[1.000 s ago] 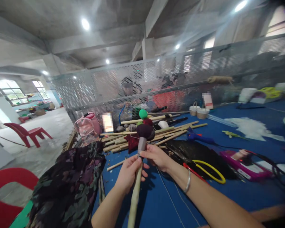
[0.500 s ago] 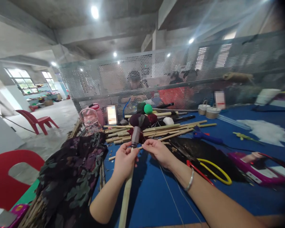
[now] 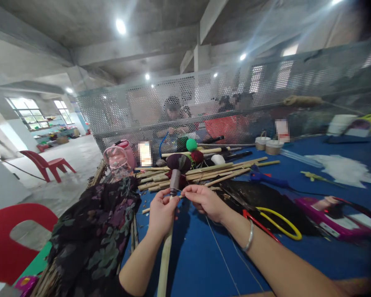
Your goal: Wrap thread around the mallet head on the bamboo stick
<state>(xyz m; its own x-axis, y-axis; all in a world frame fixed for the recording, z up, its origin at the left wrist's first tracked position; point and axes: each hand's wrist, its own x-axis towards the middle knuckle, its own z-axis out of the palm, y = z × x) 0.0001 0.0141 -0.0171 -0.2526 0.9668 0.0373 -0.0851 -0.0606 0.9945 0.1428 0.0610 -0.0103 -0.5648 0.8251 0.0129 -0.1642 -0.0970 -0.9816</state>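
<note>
My left hand (image 3: 162,212) is closed around a pale wooden stick (image 3: 165,264) that slants up from the table's near edge. Just above those fingers, a grey-purple sleeve (image 3: 174,180) covers the stick, with dark wraps at its lower end. A dark rounded bundle (image 3: 178,162) appears at the top of the sleeve; whether it is joined on is unclear. My right hand (image 3: 205,201) pinches a thin thread beside the sleeve's lower end. A pale strand (image 3: 220,244) hangs below this hand to the table's front.
Bamboo sticks (image 3: 204,170) lie behind my hands. Yellow-and-red-handled scissors (image 3: 280,222) rest on black cloth to the right, near a blue glue gun (image 3: 268,179) and a magenta device (image 3: 324,218). Patterned dark fabric (image 3: 95,231) lies left. A perforated metal screen (image 3: 117,111) stands behind, people beyond it.
My right hand has shifted slightly left and up, and a thread now shows between it and the sleeve. The left hand keeps its hold on the stick. The view has moved slightly.
</note>
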